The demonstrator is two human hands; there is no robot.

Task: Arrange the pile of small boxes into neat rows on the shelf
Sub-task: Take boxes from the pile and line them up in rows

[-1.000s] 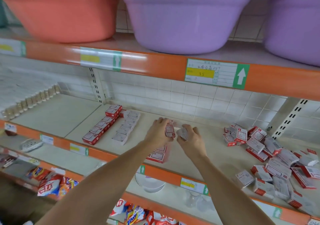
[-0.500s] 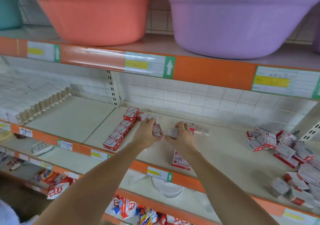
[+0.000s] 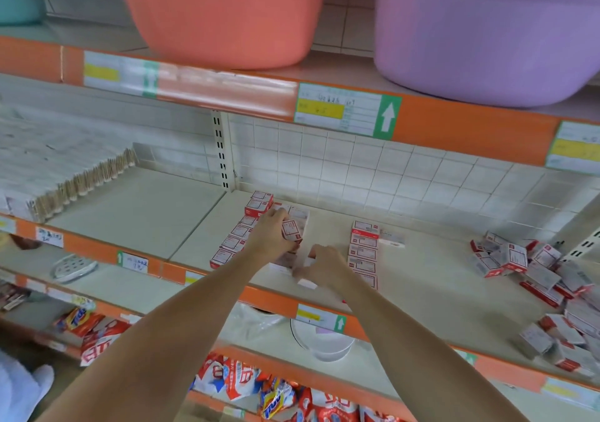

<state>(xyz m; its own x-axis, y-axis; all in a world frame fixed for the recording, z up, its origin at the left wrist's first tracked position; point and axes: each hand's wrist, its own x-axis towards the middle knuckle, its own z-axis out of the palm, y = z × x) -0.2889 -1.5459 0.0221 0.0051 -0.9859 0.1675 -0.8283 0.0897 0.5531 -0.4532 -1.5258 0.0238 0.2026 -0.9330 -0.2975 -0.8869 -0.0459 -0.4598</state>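
Small boxes (image 3: 363, 253): third row now longer; my left hand (image 3: 271, 238) pinches one box (image 3: 292, 230), my right hand (image 3: 324, 264) grips another, unlike earlier.

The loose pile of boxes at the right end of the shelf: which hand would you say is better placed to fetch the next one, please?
Probably the right hand: it is nearer the loose pile, while the left hand grips a box at the second row.

Left hand (image 3: 272, 236) pinches a small box (image 3: 292, 230) beside the row (image 3: 240, 231); right hand (image 3: 324, 264) curls over another box (image 3: 306, 283).
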